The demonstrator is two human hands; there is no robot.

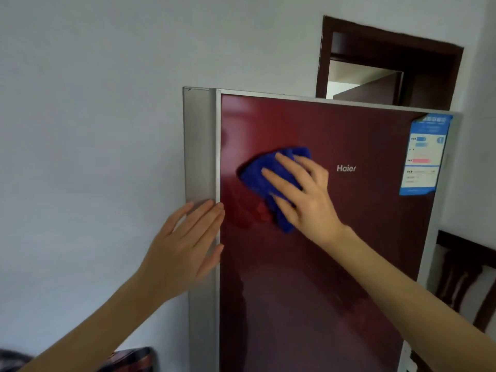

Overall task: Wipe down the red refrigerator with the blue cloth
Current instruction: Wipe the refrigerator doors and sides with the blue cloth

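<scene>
The red refrigerator (pixel 335 251) fills the middle and right of the view, its glossy door framed in silver. My right hand (pixel 303 194) presses the bunched blue cloth (pixel 257 175) flat against the upper left part of the door, left of the Haier logo. Fingers are spread over the cloth, which sticks out above and below them. My left hand (pixel 188 245) lies flat with fingers together on the fridge's silver left side edge, holding nothing.
A blue and white label (pixel 422 154) is stuck at the door's upper right corner. A white wall (pixel 94 130) lies to the left. Behind the fridge is a dark wooden doorway (pixel 389 71). A dark wooden chair back (pixel 467 280) stands at right; a dark object (pixel 128 358) sits bottom left.
</scene>
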